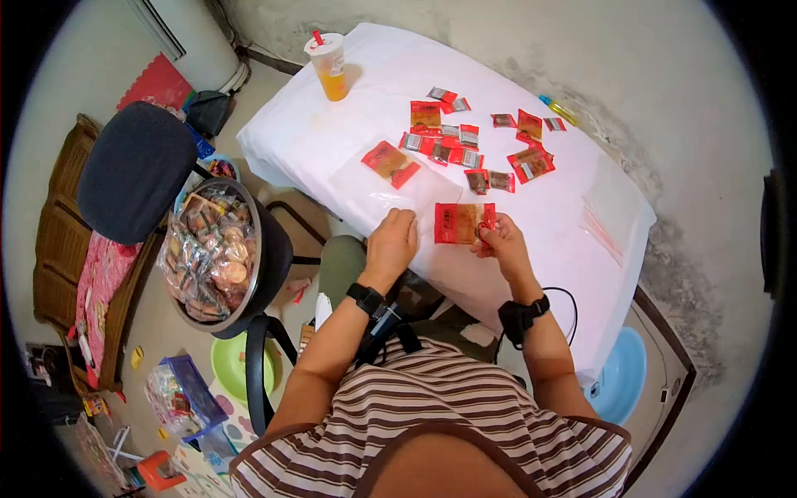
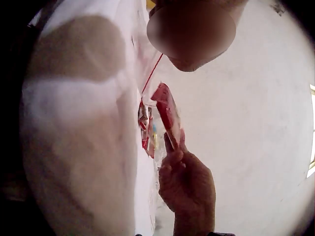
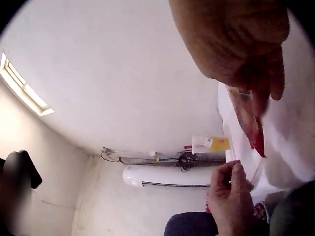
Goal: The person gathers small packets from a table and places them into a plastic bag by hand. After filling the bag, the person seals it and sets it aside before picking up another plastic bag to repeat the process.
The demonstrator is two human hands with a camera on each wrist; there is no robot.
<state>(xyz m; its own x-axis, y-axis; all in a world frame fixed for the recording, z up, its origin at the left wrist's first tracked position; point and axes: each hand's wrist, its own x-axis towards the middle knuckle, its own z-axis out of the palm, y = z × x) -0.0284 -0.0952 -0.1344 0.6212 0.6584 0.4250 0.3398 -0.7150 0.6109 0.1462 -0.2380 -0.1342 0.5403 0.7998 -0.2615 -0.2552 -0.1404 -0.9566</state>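
Observation:
My right hand (image 1: 504, 242) pinches a red-edged snack packet (image 1: 455, 224) by its right side, thumb on the front, just above the near edge of the table. To its left, my left hand (image 1: 392, 247) has its fingers curled and pinches the edge of a clear plastic bag (image 1: 353, 189). Another red packet (image 1: 392, 164) shows within the bag's outline. From the right wrist view, the left hand (image 3: 230, 196) has thumb and forefinger together at the bag's film. The left wrist view shows the held packet (image 2: 168, 113) edge-on.
Several red and grey packets (image 1: 440, 151) lie mid-table, with more packets (image 1: 531, 163) to the right. A drink cup (image 1: 332, 70) stands at the back left. Clear bags with red edges (image 1: 602, 232) lie on the right. Left of the table is a large tub (image 1: 254, 290) of wrapped snacks.

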